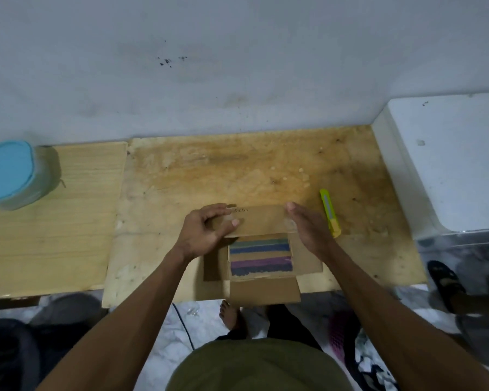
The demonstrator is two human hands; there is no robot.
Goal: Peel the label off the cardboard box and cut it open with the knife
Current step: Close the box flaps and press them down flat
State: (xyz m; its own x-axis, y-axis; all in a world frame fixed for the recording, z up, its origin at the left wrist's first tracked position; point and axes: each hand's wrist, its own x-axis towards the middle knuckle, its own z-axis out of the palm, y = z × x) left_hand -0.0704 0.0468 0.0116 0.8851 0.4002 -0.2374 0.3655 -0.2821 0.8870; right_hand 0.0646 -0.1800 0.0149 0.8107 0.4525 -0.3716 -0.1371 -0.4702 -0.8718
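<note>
Plain brown cardboard box, flaps thrown open, sitting on a stained plywood tabletop near its front edge. Far flap raised between both hands, matte and creased, with a few dark handwritten characters near its top left corner, upside down and too blurred to read. Near flap hanging out over the table edge; side flaps lying flat left and right. Inside, rough horizontal bands of colour: green, blue, bare brown, purple, dark blue, chalky in texture; what they are cannot be told.

Left hand curled around the left edge of the far flap, thumb pressed on its front face, fingers hooked over the top. Right hand flat, fingers extended and close together, its edge against the flap's right side; a scrap of clear, glossy tape just beside the palm, whether gripped cannot be told.

Knife: slim snap-off cutter with a yellow-green plastic body, lying on the plywood just right of the right hand, untouched, pointing away and slightly left. No brand legible.

At the far left, an oval translucent container with a light blue lid, resting on a paler, fine-grained wooden board. At the right, a white, smooth, boxy appliance with rounded corners. Behind, a scuffed pale wall with dark specks.
</note>
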